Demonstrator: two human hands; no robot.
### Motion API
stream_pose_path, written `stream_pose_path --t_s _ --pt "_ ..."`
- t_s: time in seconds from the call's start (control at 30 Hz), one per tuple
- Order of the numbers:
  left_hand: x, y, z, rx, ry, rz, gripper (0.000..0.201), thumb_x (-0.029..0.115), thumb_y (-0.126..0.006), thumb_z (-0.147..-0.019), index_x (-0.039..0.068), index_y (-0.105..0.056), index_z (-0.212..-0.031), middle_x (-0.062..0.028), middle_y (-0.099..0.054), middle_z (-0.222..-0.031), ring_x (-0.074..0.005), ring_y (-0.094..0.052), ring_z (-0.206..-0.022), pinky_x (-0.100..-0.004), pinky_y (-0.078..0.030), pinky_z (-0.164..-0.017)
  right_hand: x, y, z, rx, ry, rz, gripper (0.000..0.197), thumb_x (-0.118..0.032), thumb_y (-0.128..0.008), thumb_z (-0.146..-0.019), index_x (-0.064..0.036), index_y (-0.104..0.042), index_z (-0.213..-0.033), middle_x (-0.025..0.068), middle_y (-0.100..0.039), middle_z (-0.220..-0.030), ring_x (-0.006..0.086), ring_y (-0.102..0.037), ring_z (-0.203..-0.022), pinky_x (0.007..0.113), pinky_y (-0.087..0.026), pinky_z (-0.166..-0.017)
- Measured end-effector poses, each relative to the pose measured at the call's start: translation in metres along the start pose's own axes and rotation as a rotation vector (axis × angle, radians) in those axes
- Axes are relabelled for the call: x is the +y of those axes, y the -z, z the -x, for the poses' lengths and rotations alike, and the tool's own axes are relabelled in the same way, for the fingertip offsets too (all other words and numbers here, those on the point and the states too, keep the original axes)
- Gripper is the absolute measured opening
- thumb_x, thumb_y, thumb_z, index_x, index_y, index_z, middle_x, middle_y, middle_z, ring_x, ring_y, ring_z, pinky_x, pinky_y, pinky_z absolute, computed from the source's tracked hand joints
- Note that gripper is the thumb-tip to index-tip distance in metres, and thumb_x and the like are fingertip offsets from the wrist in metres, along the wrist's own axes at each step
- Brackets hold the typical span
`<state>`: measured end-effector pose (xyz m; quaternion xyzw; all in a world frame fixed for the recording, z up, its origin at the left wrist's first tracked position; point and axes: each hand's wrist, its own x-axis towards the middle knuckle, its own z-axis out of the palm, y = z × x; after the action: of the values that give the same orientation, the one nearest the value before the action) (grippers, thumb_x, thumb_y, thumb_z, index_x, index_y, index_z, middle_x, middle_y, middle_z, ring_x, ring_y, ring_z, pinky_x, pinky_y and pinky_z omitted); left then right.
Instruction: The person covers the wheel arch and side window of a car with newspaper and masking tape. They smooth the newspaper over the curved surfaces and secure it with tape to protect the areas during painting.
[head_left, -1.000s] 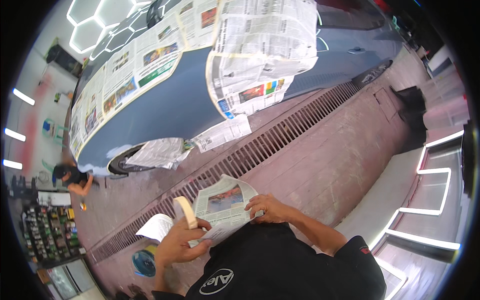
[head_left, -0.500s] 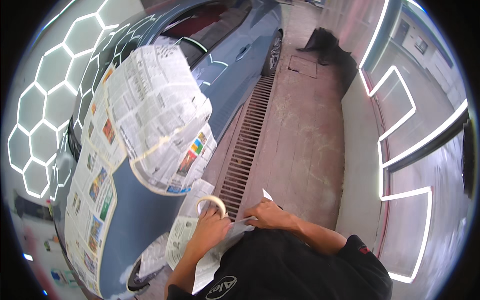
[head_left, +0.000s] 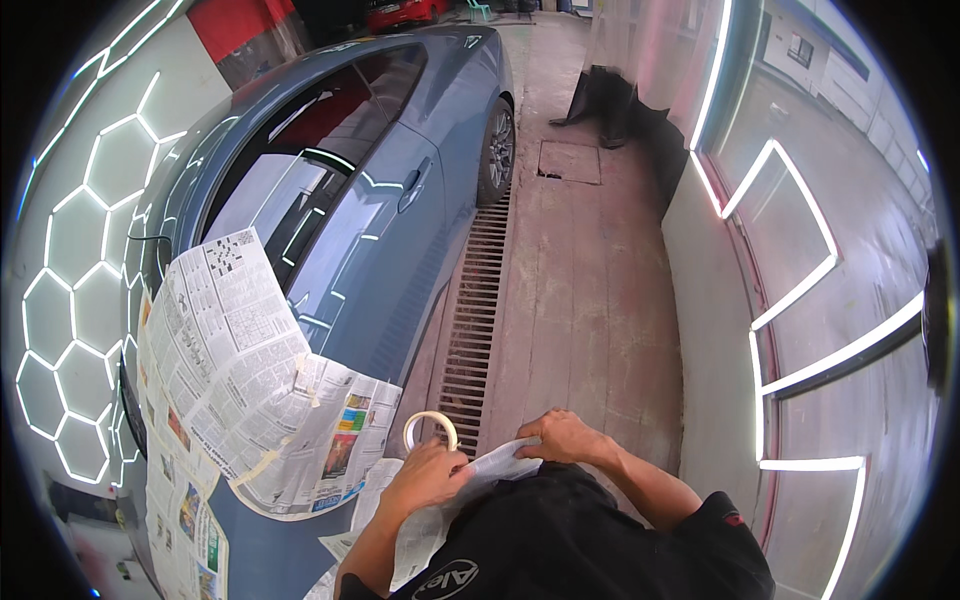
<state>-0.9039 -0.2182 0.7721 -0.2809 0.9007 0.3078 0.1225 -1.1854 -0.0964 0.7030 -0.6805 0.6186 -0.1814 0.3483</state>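
My left hand is closed, with a roll of cream masking tape standing up from its fingers. Those fingers also press on a sheet of newspaper, which hangs down in front of my body. Farther right, my right hand pinches the sheet's upper edge, so the paper stretches between both hands. Ahead and to the left, newspaper masking is taped over the front part of a blue-grey car. Bare paint of the front fender shows below that paper.
A slotted floor drain runs along the car's side. Right of it lies reddish concrete floor, bounded by a low wall with lit frames. Black sheeting slumps by the curtain. Hexagonal lights cover the left wall.
My view has tilted up and shows more of the car and the floor beyond. My right hand has shifted a little to the right, stretching the newspaper sheet wider; the tape stays with my left hand.
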Motion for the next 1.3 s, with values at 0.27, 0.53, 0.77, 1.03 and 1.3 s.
stream_pose_path --t_s 0.27,0.53,0.77,1.03,1.3 --pt "-0.004 0.112 -0.182 0.362 -0.15 0.046 0.036 0.033 -0.07 -0.111 0.001 -0.075 -0.097 -0.0235 -0.07 -0.094 -0.0437 -0.068 -0.1 -0.0556 -0.052 -0.093 0.056 0.151 -0.118 0.109 -0.067 -0.216 0.046 -0.037 -0.092 -0.095 -0.0114 -0.084 -0.132 0.0155 -0.087 -0.114 0.035 -0.081 -0.11 0.048 -0.06 -0.1" --pt "-0.109 0.292 -0.268 0.816 -0.161 0.444 0.04 0.032 -0.068 -0.117 -0.003 -0.067 -0.098 -0.0111 -0.062 -0.083 -0.0258 -0.058 -0.076 -0.0422 -0.048 -0.074 0.22 0.232 -0.266 0.012 -0.373 -0.177 0.053 -0.039 -0.098 -0.09 -0.0042 -0.085 -0.128 0.0158 -0.087 -0.117 0.0286 -0.08 -0.106 0.045 -0.059 -0.1" --pt "-0.207 0.399 -0.301 1.304 0.077 0.572 0.046 0.038 -0.06 -0.123 -0.002 -0.068 -0.102 0.001 -0.058 -0.082 -0.0096 -0.048 -0.076 -0.0313 -0.042 -0.071 0.268 0.38 -0.446 0.241 -0.353 0.142 0.049 -0.039 -0.091 -0.094 -0.0085 -0.083 -0.132 0.0209 -0.084 -0.124 0.0379 -0.079 -0.118 0.051 -0.056 -0.106" --pt "-0.324 0.424 -0.335 1.773 0.626 0.275 0.039 0.035 -0.062 -0.121 -0.003 -0.072 -0.122 -0.0085 -0.066 -0.091 -0.0176 -0.057 -0.083 -0.0368 -0.048 -0.079 0.174 0.569 -0.753 0.574 -0.033 0.469 0.044 -0.039 -0.085 -0.095 -0.0129 -0.087 -0.129 0.0133 -0.076 -0.147 0.0418 -0.046 -0.162 0.082 -0.024 -0.127" --pt "-0.362 0.397 -0.382 2.019 0.94 0.263 0.038 0.034 -0.063 -0.119 -0.004 -0.07 -0.12 -0.0153 -0.067 -0.103 -0.027 -0.06 -0.096 -0.0403 -0.049 -0.089 0.053 0.592 -0.956 0.795 0.406 0.541 0.034 -0.021 -0.08 -0.086 -0.0103 -0.087 -0.118 0.0181 -0.064 -0.16 0.0471 -0.027 -0.17 0.088 -0.014 -0.129"
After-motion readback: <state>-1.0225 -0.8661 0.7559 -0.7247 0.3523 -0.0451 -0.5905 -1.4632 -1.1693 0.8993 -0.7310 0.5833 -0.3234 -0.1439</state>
